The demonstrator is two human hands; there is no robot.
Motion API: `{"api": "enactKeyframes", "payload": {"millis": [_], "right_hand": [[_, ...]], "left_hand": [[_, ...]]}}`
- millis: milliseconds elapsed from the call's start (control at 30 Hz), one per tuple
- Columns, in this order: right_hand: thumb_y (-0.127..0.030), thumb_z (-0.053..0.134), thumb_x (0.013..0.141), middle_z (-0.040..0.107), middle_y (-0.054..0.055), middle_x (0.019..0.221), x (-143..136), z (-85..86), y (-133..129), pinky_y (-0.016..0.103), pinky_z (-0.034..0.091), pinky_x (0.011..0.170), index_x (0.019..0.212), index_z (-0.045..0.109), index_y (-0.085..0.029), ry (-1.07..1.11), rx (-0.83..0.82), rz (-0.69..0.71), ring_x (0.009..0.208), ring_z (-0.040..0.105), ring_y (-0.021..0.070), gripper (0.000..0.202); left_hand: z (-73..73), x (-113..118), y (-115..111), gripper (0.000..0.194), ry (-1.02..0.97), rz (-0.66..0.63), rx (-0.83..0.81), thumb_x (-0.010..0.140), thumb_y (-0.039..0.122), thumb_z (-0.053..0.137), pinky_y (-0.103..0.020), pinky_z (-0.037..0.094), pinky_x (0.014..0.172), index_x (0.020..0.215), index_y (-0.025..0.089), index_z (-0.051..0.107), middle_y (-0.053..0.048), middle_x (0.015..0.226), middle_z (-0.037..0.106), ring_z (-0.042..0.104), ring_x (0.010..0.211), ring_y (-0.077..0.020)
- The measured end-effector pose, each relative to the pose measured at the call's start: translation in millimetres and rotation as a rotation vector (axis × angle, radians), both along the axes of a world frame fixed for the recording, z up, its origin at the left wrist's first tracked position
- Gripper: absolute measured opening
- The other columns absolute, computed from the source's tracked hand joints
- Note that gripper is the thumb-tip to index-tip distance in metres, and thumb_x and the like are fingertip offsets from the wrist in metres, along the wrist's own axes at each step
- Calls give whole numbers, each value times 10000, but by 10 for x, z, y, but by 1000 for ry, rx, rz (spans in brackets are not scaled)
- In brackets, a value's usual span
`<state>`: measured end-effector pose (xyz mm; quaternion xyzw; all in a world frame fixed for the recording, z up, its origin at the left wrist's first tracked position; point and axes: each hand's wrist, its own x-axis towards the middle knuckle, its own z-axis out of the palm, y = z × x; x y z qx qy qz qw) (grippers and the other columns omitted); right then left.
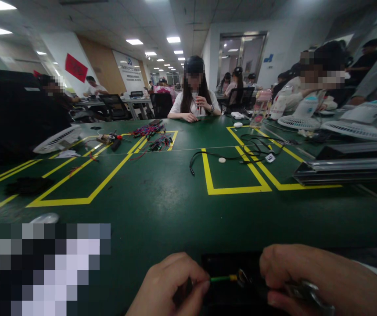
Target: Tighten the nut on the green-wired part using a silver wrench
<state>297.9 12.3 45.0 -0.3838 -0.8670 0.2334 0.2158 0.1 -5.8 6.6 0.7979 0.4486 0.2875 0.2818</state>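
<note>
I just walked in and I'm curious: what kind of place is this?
Probably an electronics assembly workshop. People sit round a long green bench taped into yellow work bays, with coloured wire bundles lying on it, and the hands up close hold a green wire.

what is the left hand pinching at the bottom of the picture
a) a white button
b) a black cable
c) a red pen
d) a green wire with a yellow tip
d: the left hand pinches a thin green wire with a yellow tip, whose end points toward the right hand, which grips a metal tool.
</note>
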Motion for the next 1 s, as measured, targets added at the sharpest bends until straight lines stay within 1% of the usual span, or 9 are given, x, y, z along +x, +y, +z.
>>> {"api": "enactKeyframes", "payload": {"millis": [133, 267, 400, 467, 567, 633, 667, 833, 1000], "right_hand": [[-55, 694, 757, 723, -107, 725, -67, 157, 60, 219, 432, 478, 850, 600, -305, -50, 41, 7, 526, 662, 152, 283], [-22, 725, 741, 755, -101, 771, -111, 312, 120, 232, 429, 515, 845, 589, -293, -204, 4, 56, 584, 698, 167, 321], [-18, 740, 740, 751, -114, 777, -91, 393, 132, 236, 408, 528, 852, 607, -298, -215, -15, 64, 590, 677, 155, 330], [-79, 759, 769, 746, -116, 778, -48, 422, 130, 239, 418, 539, 840, 625, -307, -174, -84, 15, 606, 671, 155, 274], [-310, 746, 874, 718, -96, 777, 27, 450, 121, 258, 472, 571, 828, 637, -323, -62, -225, -100, 638, 661, 170, 119], [-435, 702, 927, 708, -74, 800, 50, 444, 108, 279, 509, 598, 865, 648, -335, 6, -259, -163, 664, 660, 186, 129], [-456, 689, 938, 707, -64, 809, 50, 430, 98, 287, 515, 604, 882, 653, -337, 30, -256, -178, 671, 657, 192, 136], [-406, 693, 927, 688, -47, 765, -10, 293, 46, 280, 470, 588, 851, 665, -306, 121, -209, -179, 634, 634, 176, 129], [-400, 619, 989, 705, -37, 795, 1, 151, 24, 298, 468, 617, 898, 655, -305, 97, -187, -185, 673, 654, 190, 137]], "left_hand": [[-3, -4, -15, 211, -16, 8, -5, 884, 61, 600, -191, 491, 623, 869, 225, 732, 6, 802, 751, 717, 694, -138], [2, -3, -10, 195, -20, 7, -14, 887, 74, 607, -195, 492, 617, 860, 222, 731, 2, 799, 751, 714, 688, -140], [7, -10, -12, 203, -25, 12, -10, 887, 68, 604, -193, 493, 624, 857, 222, 734, 6, 788, 748, 713, 689, -137], [3, -18, -13, 203, -22, 8, 0, 884, 69, 603, -192, 489, 617, 855, 220, 734, 5, 786, 745, 708, 680, -137], [-5, -23, -12, 198, -14, 4, 3, 870, 60, 619, -188, 491, 615, 855, 220, 736, 6, 783, 747, 711, 679, -137], [-8, -17, -10, 199, -20, 5, 2, 864, 55, 626, -187, 492, 612, 850, 220, 735, 8, 782, 751, 713, 679, -136], [-9, -12, -9, 199, -23, 5, 1, 865, 55, 624, -188, 492, 610, 846, 220, 734, 8, 779, 751, 712, 676, -137], [-12, -4, 6, 197, -21, -1, 3, 875, 63, 613, -193, 497, 624, 850, 219, 730, 3, 786, 752, 715, 688, -139], [-4, -5, 12, 201, -10, 5, -1, 873, 61, 608, -189, 486, 609, 852, 219, 729, 4, 771, 742, 703, 675, -138]]}}
